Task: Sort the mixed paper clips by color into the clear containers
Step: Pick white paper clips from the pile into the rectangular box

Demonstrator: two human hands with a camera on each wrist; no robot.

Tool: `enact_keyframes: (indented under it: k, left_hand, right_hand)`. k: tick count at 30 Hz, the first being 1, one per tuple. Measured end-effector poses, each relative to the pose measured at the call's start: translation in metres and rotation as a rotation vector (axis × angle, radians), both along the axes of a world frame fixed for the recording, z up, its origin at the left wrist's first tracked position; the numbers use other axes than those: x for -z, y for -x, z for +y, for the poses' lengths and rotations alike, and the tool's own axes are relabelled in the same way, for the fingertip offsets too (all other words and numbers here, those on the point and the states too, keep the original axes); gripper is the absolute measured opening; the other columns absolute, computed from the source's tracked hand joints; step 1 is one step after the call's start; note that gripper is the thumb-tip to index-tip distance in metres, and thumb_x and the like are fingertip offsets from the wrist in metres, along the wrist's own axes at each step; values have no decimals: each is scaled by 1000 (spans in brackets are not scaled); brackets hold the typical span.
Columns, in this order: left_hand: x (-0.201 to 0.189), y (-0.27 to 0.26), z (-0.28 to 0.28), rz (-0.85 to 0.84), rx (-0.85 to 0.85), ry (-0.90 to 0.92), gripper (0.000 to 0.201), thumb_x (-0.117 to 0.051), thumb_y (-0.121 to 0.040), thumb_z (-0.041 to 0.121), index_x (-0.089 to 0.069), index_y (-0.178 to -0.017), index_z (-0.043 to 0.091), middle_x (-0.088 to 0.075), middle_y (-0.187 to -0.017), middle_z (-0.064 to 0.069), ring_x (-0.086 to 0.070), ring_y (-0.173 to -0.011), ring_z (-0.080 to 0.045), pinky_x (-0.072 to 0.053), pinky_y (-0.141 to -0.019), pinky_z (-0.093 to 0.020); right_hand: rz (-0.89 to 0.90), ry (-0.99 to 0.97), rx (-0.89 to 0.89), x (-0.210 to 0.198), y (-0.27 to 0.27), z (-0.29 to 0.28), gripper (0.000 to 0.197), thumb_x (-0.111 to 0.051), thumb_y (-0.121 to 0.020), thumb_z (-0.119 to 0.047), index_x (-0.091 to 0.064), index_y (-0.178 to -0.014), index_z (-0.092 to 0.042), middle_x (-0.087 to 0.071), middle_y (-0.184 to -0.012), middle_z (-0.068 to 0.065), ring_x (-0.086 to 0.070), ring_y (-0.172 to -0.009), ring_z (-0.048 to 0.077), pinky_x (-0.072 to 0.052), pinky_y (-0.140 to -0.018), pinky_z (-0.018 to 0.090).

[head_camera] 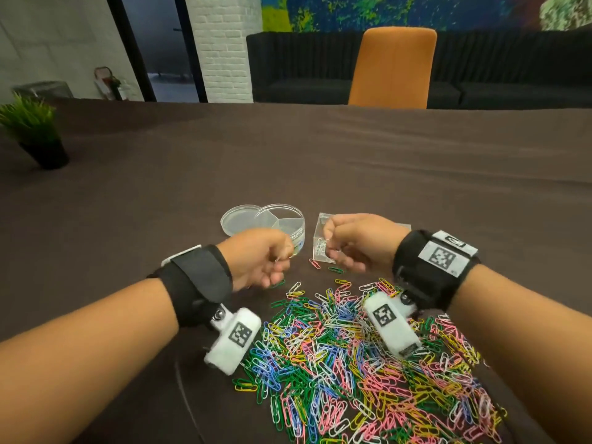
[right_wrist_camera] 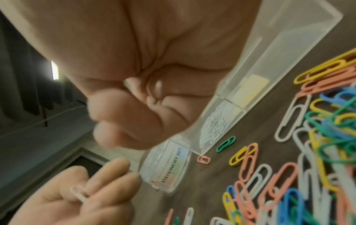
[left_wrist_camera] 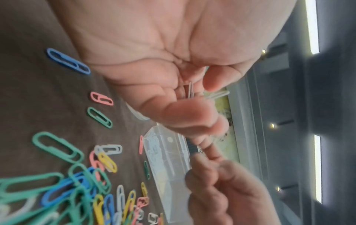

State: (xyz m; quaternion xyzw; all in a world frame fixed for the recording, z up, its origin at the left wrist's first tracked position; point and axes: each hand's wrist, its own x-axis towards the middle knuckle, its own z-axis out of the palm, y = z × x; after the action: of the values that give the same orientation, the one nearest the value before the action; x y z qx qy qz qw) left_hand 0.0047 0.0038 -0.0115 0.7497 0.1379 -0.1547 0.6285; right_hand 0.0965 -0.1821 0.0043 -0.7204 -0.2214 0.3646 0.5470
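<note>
A heap of mixed paper clips (head_camera: pixel 362 363) lies nearest on the brown table (head_camera: pixel 352 161). Just beyond, the left hand (head_camera: pixel 259 261) pinches white clips (right_wrist_camera: pixel 79 192). The right hand (head_camera: pixel 355 241) is curled; whether it holds anything cannot be told. It hovers over the rectangular clear box (right_wrist_camera: pixel 260 85) holding white clips, with the round divided container (head_camera: pixel 282 222) to its left.
</note>
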Motion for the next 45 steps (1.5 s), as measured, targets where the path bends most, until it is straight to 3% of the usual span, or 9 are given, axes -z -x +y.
enact_keyframes:
  k: [2,5,10,13,20,28,34,39,45]
  left_hand:
    - [-5,1,4,13,-66,325,9,-35,-65,12,-44,-67,13,-41,-63,-7,-46,-46,-18,-32,-39,-18]
    - [-9,-4,4,20,-116,363,13,-38,-74,15,-50,-70,12,-46,-65,-6,-50,-50,-17,-36,-39,-19]
    - [-1,-21,-8,-106,201,-944,43,-60,-92,47,-54,-63,14,-44,-56,-3,-44,-54,-21,-37,-51,-28]
    - [1,-18,-17,-119,390,-1261,43,-63,-88,52,-67,-76,11,-59,-67,-3,-56,-68,-24,-41,-59,-28]
    - [2,-15,-23,-106,463,-1252,25,-67,-91,34,-72,-84,10,-66,-78,-6,-56,-72,-22,-43,-64,-27]
    - [-10,-21,-6,-105,283,-907,19,-66,-90,33,-73,-87,15,-62,-61,9,-52,-50,-5,-42,-54,-18]
    - [-48,-71,-40,-264,116,-843,26,-55,-98,29,-66,-78,16,-60,-68,-1,-54,-60,-19,-40,-58,-25]
    - [-46,-90,-56,-279,243,-1009,22,-59,-97,31,-68,-96,11,-65,-91,-4,-61,-87,-24,-41,-71,-26]
    - [-47,-81,-56,-370,334,-1153,28,-66,-89,26,-68,-116,24,-67,-113,6,-62,-104,-17,-49,-88,-28]
  right_hand:
    - [87,0,1,1,-4,-5,31,-36,-87,7,-58,-95,-12,-53,-65,8,-45,-43,13,-31,-33,18]
    - [-114,252,-57,5,-4,0,20,-49,-81,-6,-67,-86,-13,-54,-67,7,-48,-52,21,-34,-46,24]
    - [-911,834,-427,11,25,23,27,-66,-88,-44,-62,-84,-17,-58,-73,-1,-58,-72,20,-42,-62,24]
    - [-1030,918,-529,15,31,31,25,-66,-89,-41,-64,-92,-17,-59,-82,1,-58,-79,22,-45,-69,27]
    - [-915,919,-555,16,31,28,25,-57,-93,-32,-66,-85,-10,-61,-77,5,-58,-78,24,-55,-83,33]
    - [-411,304,-31,-30,-16,-3,17,-49,-95,-13,-61,-83,-10,-64,-71,9,-48,-49,18,-41,-49,26]
    - [-625,539,-21,-40,-46,19,15,-55,-94,-10,-68,-100,-9,-72,-94,10,-67,-79,23,-59,-77,35]
    - [-788,569,2,-51,-49,-6,28,-64,-89,-16,-66,-116,-23,-66,-112,-4,-61,-100,16,-49,-93,34]
    - [-909,709,-237,-42,-3,-40,14,-59,-90,-18,-71,-93,-24,-64,-78,-12,-62,-76,15,-47,-72,26]
